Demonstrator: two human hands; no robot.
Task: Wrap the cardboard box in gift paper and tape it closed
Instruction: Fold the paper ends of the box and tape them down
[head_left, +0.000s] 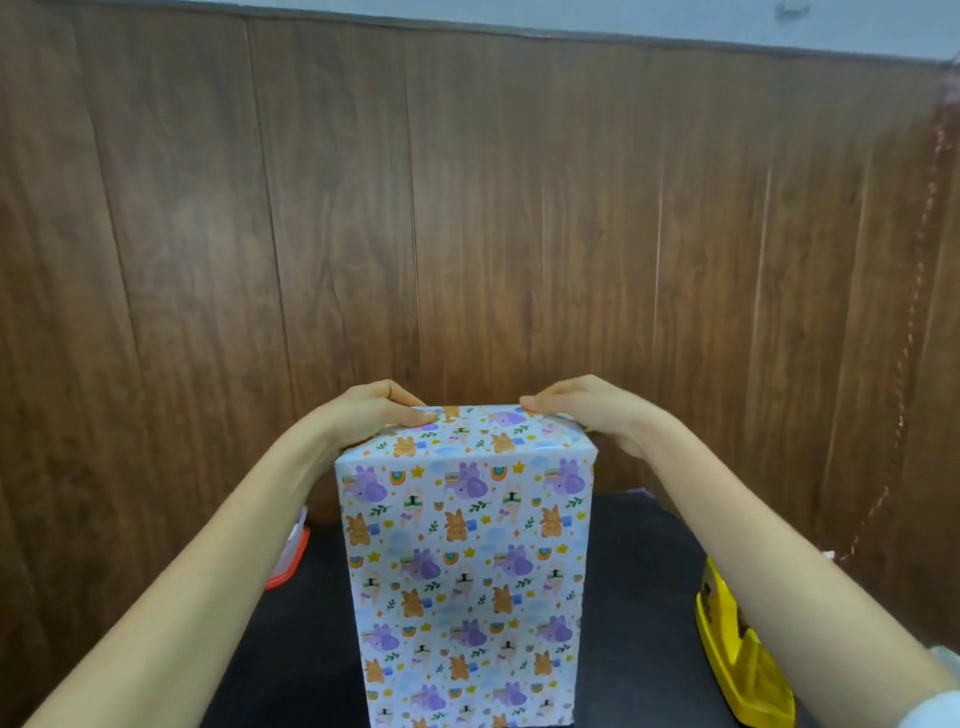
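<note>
Red-lidded tub (291, 556) sits parked far left. Left hand (374, 415) and right hand (582, 410) pinch the far top edge of the upright cardboard box (467, 571) at mid-table, thumbs on top and fingers curled behind, likely creasing the gift paper (462, 441) flat. Yellow tape dispenser (737, 654) waits at right, within reach.

The left forearm (208, 561) and right forearm (769, 545) are reaching forward, bare and angling inward. The left hand (371, 415) is clasping the far top edge of the wrapped box (462, 545), thumb lying flat and pointing toward the right hand (584, 410), fingers curling out of sight behind. The right hand is mirroring this grip.
</note>
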